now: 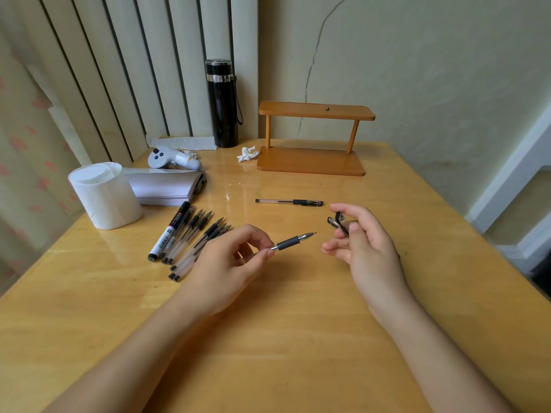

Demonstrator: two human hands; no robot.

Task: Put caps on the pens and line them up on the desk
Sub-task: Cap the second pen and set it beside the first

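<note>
My left hand point(231, 260) grips an uncapped gel pen point(293, 241) above the wooden desk point(268, 338), its tip pointing right. A short gap to the right, my right hand point(362, 239) holds black pen caps point(338, 222) between thumb and fingers. One capped pen point(289, 201) lies alone on the desk beyond my hands. To the left lies a pile of several uncapped pens point(193, 242) with a capped black-and-white marker point(170, 231) beside them; my left hand hides part of the pile.
A toilet paper roll point(104, 195), a stack of paper point(167, 186) and a grey controller point(174, 158) sit at the left. At the back stand a black flask point(223, 102), a crumpled tissue point(247, 154) and a small wooden shelf point(313, 138).
</note>
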